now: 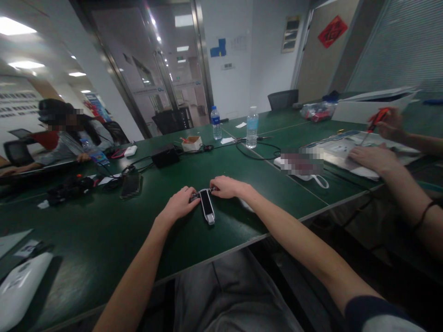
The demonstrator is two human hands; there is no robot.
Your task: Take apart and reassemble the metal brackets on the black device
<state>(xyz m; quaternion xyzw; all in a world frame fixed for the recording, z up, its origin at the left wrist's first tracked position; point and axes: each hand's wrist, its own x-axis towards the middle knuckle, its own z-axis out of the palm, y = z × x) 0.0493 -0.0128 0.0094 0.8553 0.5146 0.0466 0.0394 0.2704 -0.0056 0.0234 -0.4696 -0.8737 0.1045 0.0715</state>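
Observation:
On the green table in front of me is a small scooter-shaped object [207, 206] with a narrow black top, white edges and a pale near end. Dark handle-like bars stick out sideways at its far end. The fingers of my left hand [180, 202] are closed round the left bar, the thumb against its near side. My right hand [226, 186] is closed on the right bar, its fingertips curled over it. Part of each bar is hidden by my fingers. Beneath my right forearm, a pale item [246, 204] shows only partly.
At right, a co-worker's hand holds a red screwdriver [375, 121] over a tray [332, 150]. A white pouch-like item [294, 169] with a strap, two water bottles [252, 131], cables, a black box [165, 156] and a phone [130, 185] lie around. A white case [26, 286] sits front left.

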